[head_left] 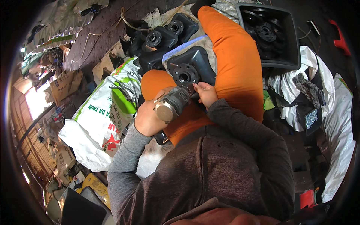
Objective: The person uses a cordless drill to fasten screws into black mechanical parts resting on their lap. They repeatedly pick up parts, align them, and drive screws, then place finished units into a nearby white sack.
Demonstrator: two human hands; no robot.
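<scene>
Presumably stiff, the flanged part (pixel 193 66) by the pad's blue edge (pixel 183 48) is best rim-held, power tool (pixel 174 101) clasped in left hand (pixel 149 117), right hand (pixel 206 93) pinched together.

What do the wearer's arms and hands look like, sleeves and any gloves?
Left hand and right hand are both bare, no gloves. Long sleeves reach about to the wrists: the left sleeve looks heathered grey, brighter in the light; the right sleeve looks darker grey. No cables or clear markings visible on either.
</scene>
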